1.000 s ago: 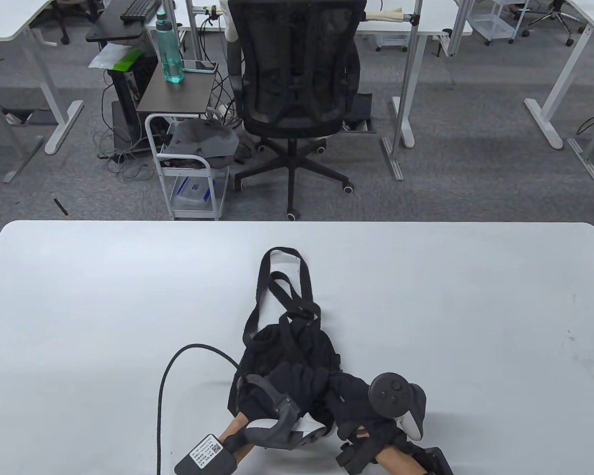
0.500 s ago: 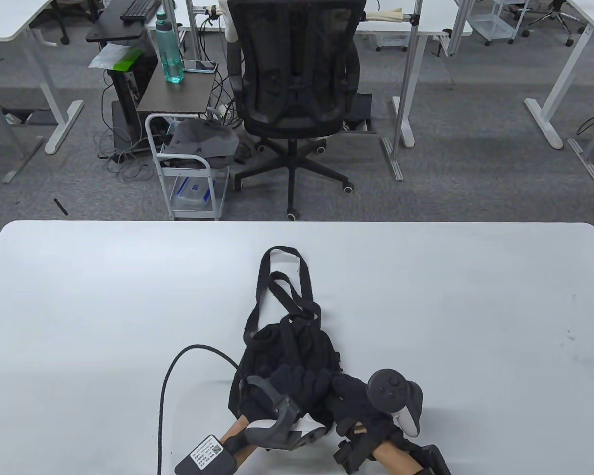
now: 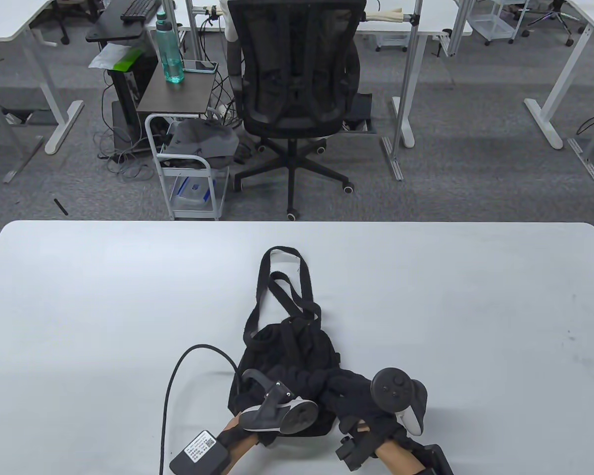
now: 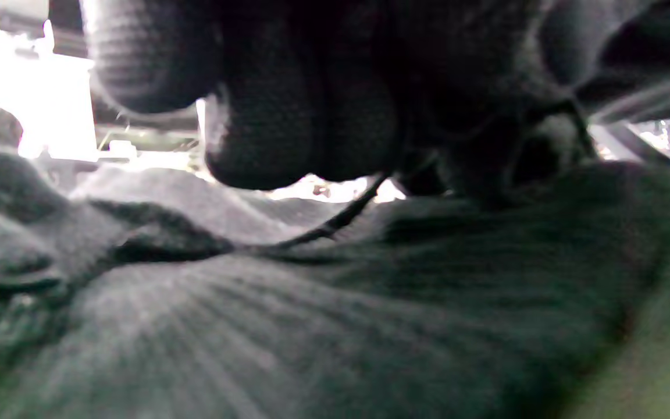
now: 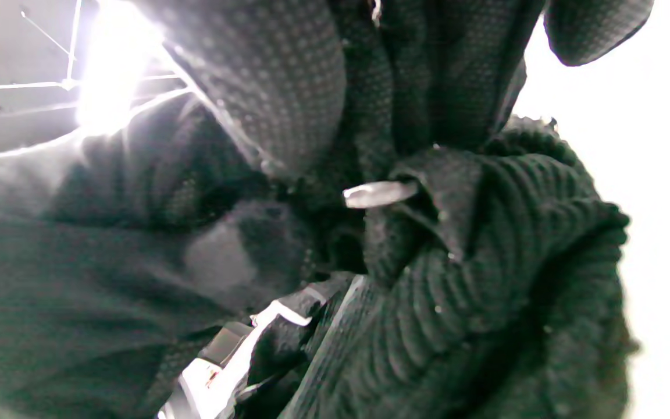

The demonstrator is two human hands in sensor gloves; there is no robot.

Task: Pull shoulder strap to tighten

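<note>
Both hands (image 3: 321, 391) overlap black bag (image 3: 287, 346); grip on strap perhaps hidden.

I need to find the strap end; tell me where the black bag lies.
In the table view the black bag lies on the white table near the front edge, centre, with both gloved hands at its near end and straps trailing away.

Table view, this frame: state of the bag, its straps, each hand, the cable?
Bag: lying on the table, crumpled, near the front edge.
Straps: slack, looped away from the hands across the table.
Left hand: resting on the bag's near end; grip unclear.
Right hand: on the bag's near right side; grip unclear.
Cable: curving from the left wrist across the table.
</note>
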